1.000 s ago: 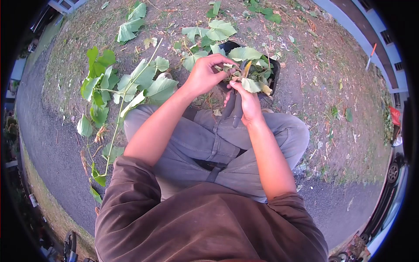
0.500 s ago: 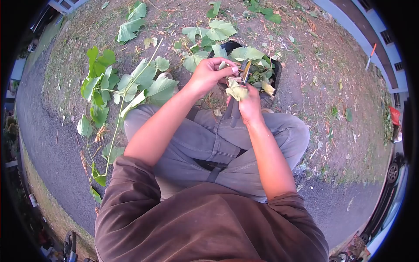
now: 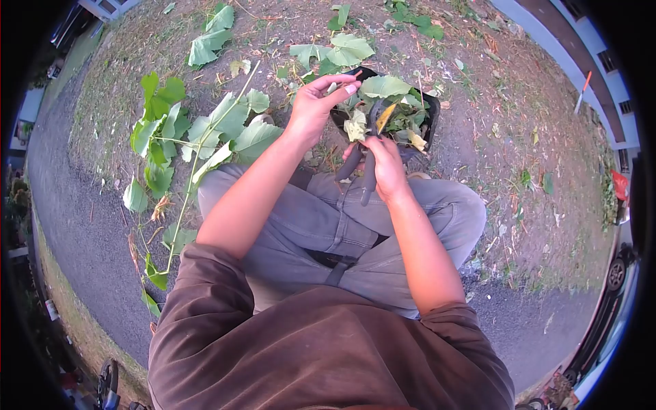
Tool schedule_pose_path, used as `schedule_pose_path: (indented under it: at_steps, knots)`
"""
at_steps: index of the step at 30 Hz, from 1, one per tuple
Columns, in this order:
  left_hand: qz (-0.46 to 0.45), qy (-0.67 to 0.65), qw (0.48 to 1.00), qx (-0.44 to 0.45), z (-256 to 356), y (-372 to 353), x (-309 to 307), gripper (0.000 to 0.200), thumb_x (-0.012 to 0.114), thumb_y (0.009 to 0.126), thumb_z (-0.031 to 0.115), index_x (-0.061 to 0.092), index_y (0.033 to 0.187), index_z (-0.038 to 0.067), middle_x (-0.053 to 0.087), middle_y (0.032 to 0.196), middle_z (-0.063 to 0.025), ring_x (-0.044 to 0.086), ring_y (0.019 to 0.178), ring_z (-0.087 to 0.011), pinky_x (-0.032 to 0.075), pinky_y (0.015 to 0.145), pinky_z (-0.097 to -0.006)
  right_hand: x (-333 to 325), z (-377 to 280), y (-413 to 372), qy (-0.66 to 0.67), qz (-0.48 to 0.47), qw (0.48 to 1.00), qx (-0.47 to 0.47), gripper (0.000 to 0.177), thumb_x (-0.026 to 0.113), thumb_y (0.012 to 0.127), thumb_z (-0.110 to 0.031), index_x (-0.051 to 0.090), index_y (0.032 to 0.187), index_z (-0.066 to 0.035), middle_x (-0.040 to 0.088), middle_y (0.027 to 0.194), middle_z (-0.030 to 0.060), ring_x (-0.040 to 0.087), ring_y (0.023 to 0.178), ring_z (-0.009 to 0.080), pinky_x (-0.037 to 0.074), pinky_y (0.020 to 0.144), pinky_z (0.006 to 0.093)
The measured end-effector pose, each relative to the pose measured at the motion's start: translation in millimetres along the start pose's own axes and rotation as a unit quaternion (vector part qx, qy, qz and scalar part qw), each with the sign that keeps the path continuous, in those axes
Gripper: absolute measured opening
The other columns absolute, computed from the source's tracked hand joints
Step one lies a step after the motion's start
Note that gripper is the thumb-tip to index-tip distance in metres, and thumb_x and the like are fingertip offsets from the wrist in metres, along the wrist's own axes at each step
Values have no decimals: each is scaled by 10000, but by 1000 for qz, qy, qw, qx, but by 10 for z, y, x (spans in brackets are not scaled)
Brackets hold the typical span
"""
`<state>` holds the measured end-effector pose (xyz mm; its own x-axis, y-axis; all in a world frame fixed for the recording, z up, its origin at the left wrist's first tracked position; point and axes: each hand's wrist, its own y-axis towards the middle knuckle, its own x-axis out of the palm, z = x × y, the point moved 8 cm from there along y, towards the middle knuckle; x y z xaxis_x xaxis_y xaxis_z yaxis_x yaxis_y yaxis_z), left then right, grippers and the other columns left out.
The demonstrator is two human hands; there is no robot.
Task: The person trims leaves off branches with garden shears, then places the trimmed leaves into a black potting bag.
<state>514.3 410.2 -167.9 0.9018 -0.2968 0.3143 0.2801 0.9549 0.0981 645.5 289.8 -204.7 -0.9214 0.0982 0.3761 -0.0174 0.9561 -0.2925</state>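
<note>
My left hand [image 3: 316,108] is closed, thumb and fingertips pinching a short piece of stem [image 3: 358,74] whose brownish end pokes out past the fingers. It hovers over the left rim of a black container [image 3: 434,113] full of cut leaves. Wrapped around a pair of pruning shears, my right hand [image 3: 386,164] sits at the container's near side. The shears' dark grey handles [image 3: 369,179] point back toward my lap, and a yellowish part [image 3: 385,118] shows above the fist. A pale, crumpled leaf [image 3: 356,126] lies right by the shears, between both hands.
To my left, a long green vine stem [image 3: 195,167] with broad leaves [image 3: 256,140] stretches across the ground. More cut leaves [image 3: 348,49] are scattered beyond the container. My crossed legs [image 3: 294,212] are just below the hands. An asphalt strip [image 3: 519,321] runs behind me.
My left hand has drawn away from the shears, up and to the left, with the stem piece. The right hand has shifted slightly, and the shears' handles are spread wider.
</note>
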Motion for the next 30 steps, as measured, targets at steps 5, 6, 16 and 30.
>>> schedule_pose_path:
  at_steps: [5,6,16,30]
  knots:
    - [-61,-90,994,-14,194,28,50,396,612,1082,244,679,1366,-23,726,1321,-185,658,1267,-251,415,1166,-430,23,3,2,-22,-6,1000,-10,289,611,1047,-273,687,1145,-12,734,878,79,701,809,159,526,754,310]
    - [-60,-77,995,1,208,50,9,389,632,1071,207,666,1373,-36,710,1345,-198,672,1269,-283,449,1139,-430,22,-1,-2,-21,-6,1000,-10,289,611,1047,-273,687,1145,-12,734,878,79,701,809,159,526,754,310]
    - [-1,-46,998,-43,141,35,-146,304,718,1000,75,700,1297,12,744,1265,-129,703,1254,-273,521,1079,-374,301,306,-103,-144,-154,973,93,419,602,1043,-382,697,1247,-29,741,926,58,709,827,145,516,682,303]
    - [-41,183,981,38,211,-70,105,218,759,972,101,776,1174,20,806,1125,-82,750,1048,-147,555,1006,-364,201,167,-50,-64,-92,993,37,416,598,1053,-350,669,1267,0,727,944,88,704,890,172,562,775,325]
